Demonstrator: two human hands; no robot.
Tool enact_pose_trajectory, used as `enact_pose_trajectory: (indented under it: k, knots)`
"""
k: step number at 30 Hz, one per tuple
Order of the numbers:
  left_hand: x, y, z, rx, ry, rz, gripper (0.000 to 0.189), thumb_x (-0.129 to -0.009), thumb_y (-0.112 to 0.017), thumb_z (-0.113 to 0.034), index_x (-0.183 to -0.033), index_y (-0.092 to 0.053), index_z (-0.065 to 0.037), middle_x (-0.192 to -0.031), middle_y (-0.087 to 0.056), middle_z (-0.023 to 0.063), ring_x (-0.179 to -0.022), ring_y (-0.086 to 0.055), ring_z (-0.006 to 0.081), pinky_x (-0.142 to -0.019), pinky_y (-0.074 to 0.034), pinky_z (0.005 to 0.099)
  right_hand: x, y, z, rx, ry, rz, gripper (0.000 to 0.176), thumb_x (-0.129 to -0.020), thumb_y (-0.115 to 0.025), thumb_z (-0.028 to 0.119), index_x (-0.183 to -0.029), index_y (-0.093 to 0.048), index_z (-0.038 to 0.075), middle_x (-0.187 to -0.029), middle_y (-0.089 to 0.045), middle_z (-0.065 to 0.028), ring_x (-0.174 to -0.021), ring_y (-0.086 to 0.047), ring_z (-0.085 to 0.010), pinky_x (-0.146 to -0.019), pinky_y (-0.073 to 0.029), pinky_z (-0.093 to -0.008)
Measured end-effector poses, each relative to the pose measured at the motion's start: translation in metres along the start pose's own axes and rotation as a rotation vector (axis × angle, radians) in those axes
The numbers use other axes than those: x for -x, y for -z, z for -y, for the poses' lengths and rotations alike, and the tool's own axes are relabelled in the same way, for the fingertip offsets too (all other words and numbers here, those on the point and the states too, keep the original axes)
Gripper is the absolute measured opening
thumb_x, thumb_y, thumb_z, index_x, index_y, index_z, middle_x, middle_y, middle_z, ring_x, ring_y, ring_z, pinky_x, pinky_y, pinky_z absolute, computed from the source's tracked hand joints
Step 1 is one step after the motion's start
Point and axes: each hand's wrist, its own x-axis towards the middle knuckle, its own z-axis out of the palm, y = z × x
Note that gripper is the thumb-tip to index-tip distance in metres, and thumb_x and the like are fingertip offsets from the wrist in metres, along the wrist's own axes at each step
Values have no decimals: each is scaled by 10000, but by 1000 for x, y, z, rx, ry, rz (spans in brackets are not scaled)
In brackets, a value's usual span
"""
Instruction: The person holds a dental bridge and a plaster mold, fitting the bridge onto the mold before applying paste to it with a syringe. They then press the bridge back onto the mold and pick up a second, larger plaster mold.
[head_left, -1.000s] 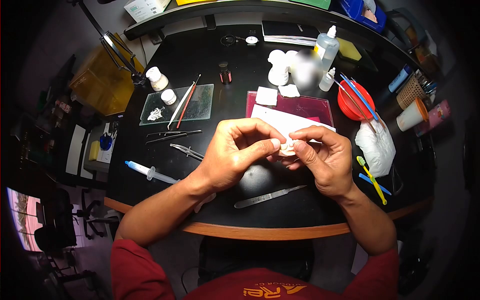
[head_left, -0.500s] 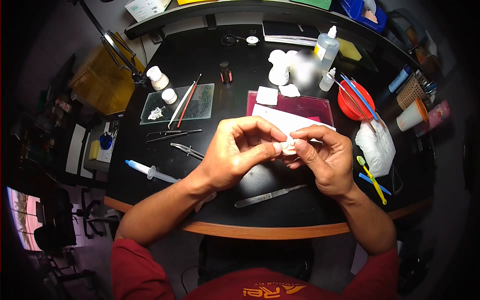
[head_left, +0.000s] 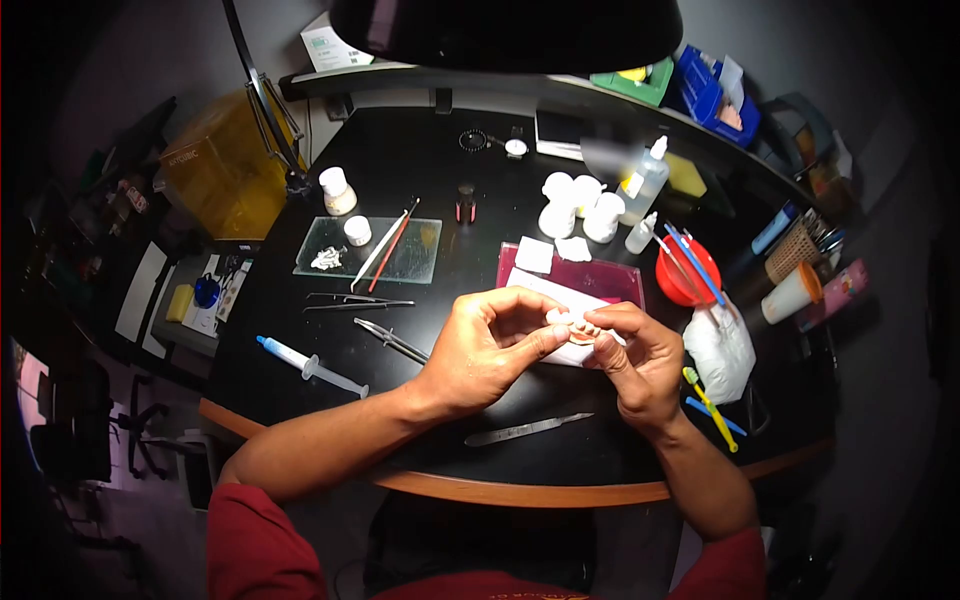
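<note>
Between both hands, near the middle of the view, is a small dental model (head_left: 583,333) with whitish teeth and a pinkish-orange band. My left hand (head_left: 478,350) pinches its left side with thumb and forefinger. On its right side, my right hand (head_left: 643,362) grips it with thumb and fingers. Behind the model, a white sheet (head_left: 530,283) lies over a dark red plate (head_left: 625,285). A scalpel (head_left: 520,430) rests on the black table in front of the hands. Tweezers (head_left: 390,340) lie left of my left hand.
A glass slab (head_left: 420,262) with brushes and a syringe (head_left: 310,368) are at left. At right are a red bowl (head_left: 680,280), a white bag (head_left: 722,350) and a yellow toothbrush (head_left: 712,410). A dark lamp head (head_left: 510,35) hangs at the top; bottles stand behind.
The view has tilted up, bringing the lamp head into sight and shifting the table lower. The model has turned, so its row of teeth and pinkish band now show. Both hands still hold it.
</note>
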Motion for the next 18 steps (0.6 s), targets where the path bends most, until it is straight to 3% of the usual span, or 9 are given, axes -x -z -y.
enact_pose_trajectory:
  k: [5,8,14,18]
  knots:
    - [-2,-1,0,78,-28,-39,244,-971,-653,-63,-1186,-603,42,-1099,-671,115,-1010,-678,159,-899,-576,296,-10,11,0,389,166,-94,113,-940,-654,33,-1007,-718,-32,-937,-657,-97,-743,-603,-83,-595,-472,-205]
    - [-1,-3,-3,145,6,-30,243,-990,-621,-74,-1202,-589,41,-1095,-656,133,-1029,-692,205,-849,-625,330,-15,19,-1,456,228,-159,98,-934,-657,18,-989,-717,-36,-903,-655,-88,-717,-605,-96,-620,-475,-212]
    - [-2,-4,5,153,-72,12,227,-987,-616,-51,-1169,-594,83,-1092,-630,152,-1001,-706,234,-780,-646,308,-23,29,-7,462,256,-337,86,-930,-656,11,-972,-713,-38,-895,-652,-79,-719,-604,-100,-637,-485,-220]
    - [-2,-6,6,187,-82,7,226,-980,-626,-56,-1151,-594,87,-1044,-657,159,-948,-724,237,-724,-653,309,-59,45,-13,650,306,-330,79,-902,-668,-3,-961,-707,-38,-877,-662,-76,-741,-621,-122,-677,-504,-258]
